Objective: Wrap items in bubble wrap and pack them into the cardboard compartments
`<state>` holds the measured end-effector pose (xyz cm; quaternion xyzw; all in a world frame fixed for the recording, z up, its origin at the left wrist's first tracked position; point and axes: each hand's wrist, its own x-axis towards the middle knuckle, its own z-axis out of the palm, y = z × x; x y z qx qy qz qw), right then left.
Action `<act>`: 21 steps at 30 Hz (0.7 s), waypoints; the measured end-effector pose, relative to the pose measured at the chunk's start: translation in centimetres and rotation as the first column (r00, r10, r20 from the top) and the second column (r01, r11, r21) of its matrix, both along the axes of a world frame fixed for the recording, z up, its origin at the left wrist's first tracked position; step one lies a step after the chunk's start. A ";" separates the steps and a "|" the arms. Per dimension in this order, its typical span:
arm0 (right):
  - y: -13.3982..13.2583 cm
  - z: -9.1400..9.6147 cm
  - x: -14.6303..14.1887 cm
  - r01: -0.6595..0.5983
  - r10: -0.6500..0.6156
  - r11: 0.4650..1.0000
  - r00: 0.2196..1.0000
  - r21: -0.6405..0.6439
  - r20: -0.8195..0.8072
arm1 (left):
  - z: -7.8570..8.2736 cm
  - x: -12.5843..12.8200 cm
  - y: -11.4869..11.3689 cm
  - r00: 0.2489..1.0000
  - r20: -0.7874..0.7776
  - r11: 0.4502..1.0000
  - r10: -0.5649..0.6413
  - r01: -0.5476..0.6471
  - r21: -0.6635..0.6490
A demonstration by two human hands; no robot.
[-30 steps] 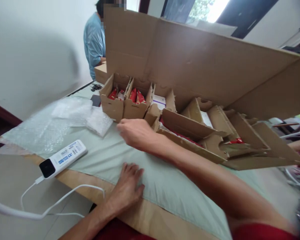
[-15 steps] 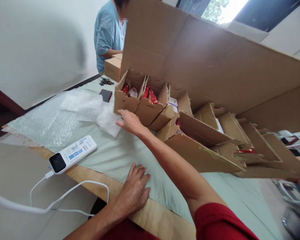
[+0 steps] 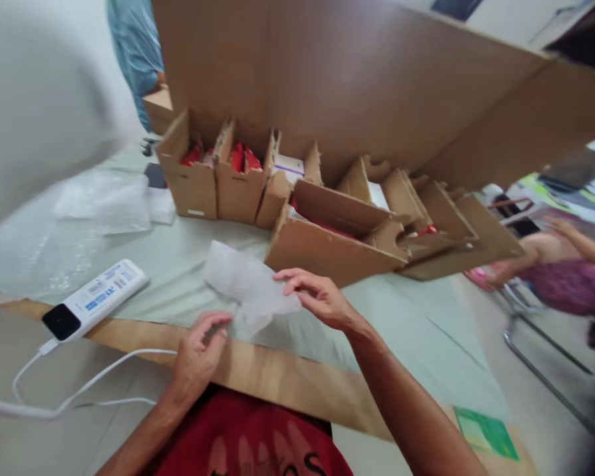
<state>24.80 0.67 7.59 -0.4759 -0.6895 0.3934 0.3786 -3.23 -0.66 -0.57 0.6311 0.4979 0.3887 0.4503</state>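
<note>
My right hand (image 3: 320,297) pinches the right end of a translucent piece of bubble wrap (image 3: 245,281) between thumb and fingers. The piece hangs slightly blurred over the cloth-covered table (image 3: 377,324). Left of it, my left hand (image 3: 203,344) holds nothing; its fingers are bent, with a gap between thumb and fingertips. Its fingertips are close to the wrap's lower left edge but look apart from it. More bubble wrap (image 3: 106,205) lies flat at the left of the table.
Cardboard bins (image 3: 242,192) with red packets and white boxes stand before a tall cardboard panel (image 3: 327,79). A white device (image 3: 99,297) with a cable lies at the front left edge. A person in blue (image 3: 136,53) stands behind; another person (image 3: 550,264) sits at right.
My right hand has come back toward me from the wrap pile, now holding a bubble wrap piece. My left hand has lifted off the table. The view has swung right.
</note>
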 end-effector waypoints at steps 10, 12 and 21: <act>-13.9 -2.0 9.6 0.620 -0.652 0.755 0.678 0.212 0.340 | 3.4 4.4 -0.4 0.932 -0.332 0.940 -0.147 0.236 0.248; -14.1 -1.9 8.1 0.497 -0.560 0.829 0.728 0.258 0.397 | 3.4 6.4 0.2 0.880 -0.439 0.841 -0.182 0.371 0.393; -12.6 -5.9 5.4 0.325 -0.333 0.938 0.744 0.122 0.580 | 1.9 8.9 3.6 0.729 -0.643 0.697 -0.237 0.588 0.410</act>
